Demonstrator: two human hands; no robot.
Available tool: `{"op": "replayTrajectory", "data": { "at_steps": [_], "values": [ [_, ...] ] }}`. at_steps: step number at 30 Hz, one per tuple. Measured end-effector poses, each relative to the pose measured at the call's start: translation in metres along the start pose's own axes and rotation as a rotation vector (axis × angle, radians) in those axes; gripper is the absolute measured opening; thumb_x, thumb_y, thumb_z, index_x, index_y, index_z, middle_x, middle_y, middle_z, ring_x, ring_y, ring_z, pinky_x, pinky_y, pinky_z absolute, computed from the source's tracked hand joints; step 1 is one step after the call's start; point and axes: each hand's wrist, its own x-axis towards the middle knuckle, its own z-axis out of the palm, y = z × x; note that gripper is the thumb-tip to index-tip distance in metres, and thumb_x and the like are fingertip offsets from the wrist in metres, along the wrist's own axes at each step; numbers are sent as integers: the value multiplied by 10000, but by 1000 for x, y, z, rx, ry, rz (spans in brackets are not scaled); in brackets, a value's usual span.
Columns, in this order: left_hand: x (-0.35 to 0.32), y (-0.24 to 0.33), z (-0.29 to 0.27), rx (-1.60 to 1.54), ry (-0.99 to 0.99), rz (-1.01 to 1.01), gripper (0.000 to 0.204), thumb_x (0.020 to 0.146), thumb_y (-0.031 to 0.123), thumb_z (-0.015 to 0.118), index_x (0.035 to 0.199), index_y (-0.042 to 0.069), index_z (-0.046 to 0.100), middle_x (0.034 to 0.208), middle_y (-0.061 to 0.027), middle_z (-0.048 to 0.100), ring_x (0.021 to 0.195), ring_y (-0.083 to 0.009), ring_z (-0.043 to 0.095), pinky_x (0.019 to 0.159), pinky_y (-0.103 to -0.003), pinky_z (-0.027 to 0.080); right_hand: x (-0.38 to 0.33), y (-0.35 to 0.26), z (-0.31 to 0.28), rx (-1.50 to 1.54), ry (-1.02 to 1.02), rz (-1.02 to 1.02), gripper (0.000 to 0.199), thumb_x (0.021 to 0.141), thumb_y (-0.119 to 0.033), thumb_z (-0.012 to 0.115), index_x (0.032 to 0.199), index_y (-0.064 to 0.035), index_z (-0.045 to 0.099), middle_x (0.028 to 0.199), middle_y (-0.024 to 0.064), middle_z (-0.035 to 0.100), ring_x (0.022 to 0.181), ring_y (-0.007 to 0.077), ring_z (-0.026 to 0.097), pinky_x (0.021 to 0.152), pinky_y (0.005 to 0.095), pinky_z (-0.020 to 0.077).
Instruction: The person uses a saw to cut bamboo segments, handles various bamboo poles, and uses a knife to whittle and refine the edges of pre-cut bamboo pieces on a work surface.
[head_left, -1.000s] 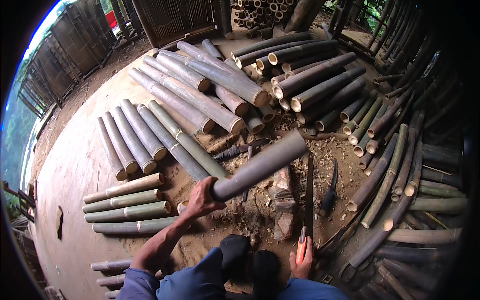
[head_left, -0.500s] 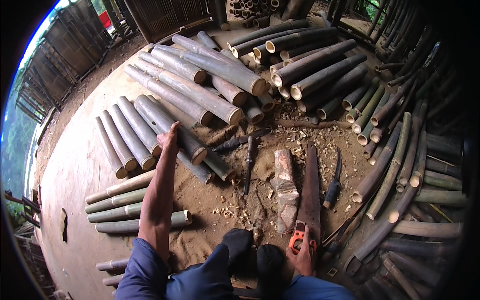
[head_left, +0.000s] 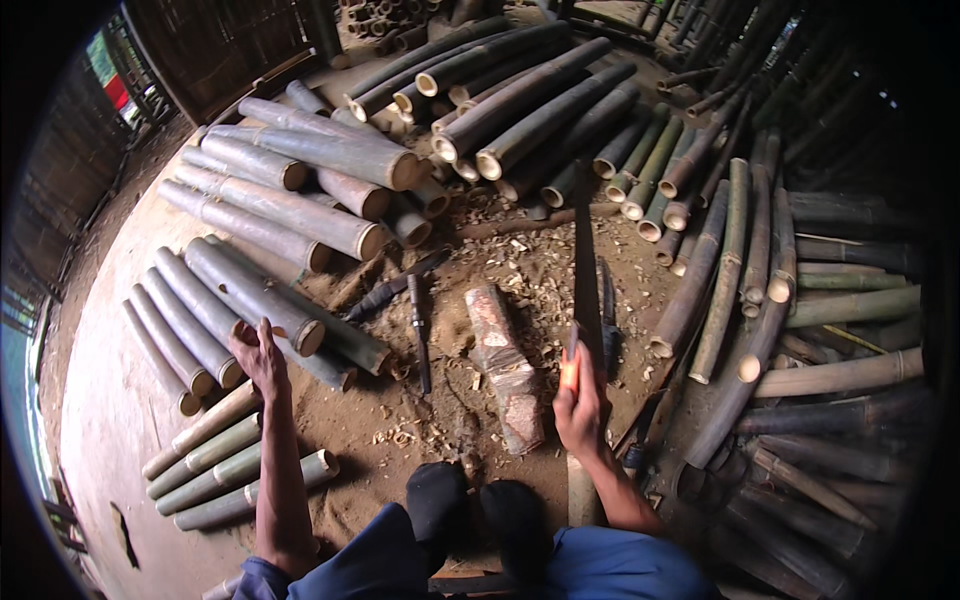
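Observation:
My right hand (head_left: pixel 582 402) is wrapped round the orange handle of a hand saw (head_left: pixel 585 262). Its blade is raised off the ground, seen nearly edge-on and pointing away from me. My left hand (head_left: pixel 262 360) is empty, fingers apart, beside the near ends of several cut bamboo poles (head_left: pixel 205 318). A thicker bamboo pole (head_left: pixel 250 290) lies just past its fingertips. Between my hands a short, rough-barked log (head_left: pixel 505 372) lies on the dirt. Left of the log is a narrow tool with a dark handle (head_left: pixel 418 335). A knife (head_left: pixel 609 320) lies partly hidden behind the saw.
Piled bamboo lengths (head_left: pixel 300 190) fill the far side. More bamboo poles (head_left: pixel 715 260) lie along the right. A small row of greenish poles (head_left: pixel 225 465) sits near my left forearm. Another dark blade (head_left: pixel 395 287) and wood chips (head_left: pixel 520 262) lie on the ground ahead of my feet.
My left hand has come off the thick bamboo pole. My right hand has lifted the saw from the ground beside the log and turned its blade edge-on. The view has swung right.

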Motion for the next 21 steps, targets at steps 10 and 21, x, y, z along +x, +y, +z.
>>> {"op": "replayTrajectory", "data": {
  "at_steps": [10, 21],
  "values": [
    [-191, 32, 3, -125, -646, 129, 456, 924, 189, 764, 1326, 36, 613, 1206, -131, 621, 1143, -257, 585, 1013, -413, 475, 66, 62, 61, -370, -215, 50, 769, 995, -316, 630, 1639, -45, 309, 1029, 273, 728, 932, 419, 730, 859, 554, 541],
    [-207, 26, -24, -52, -780, -5, 414, 937, 186, 748, 1307, 35, 638, 1245, -81, 616, 1080, -198, 555, 860, -340, 499, 6, 143, -150, -649, 441, 1113, 920, 868, -292, 820, 1621, -55, 347, 1568, 247, 435, 1454, 438, 420, 1157, 557, 430]
  ]
}}
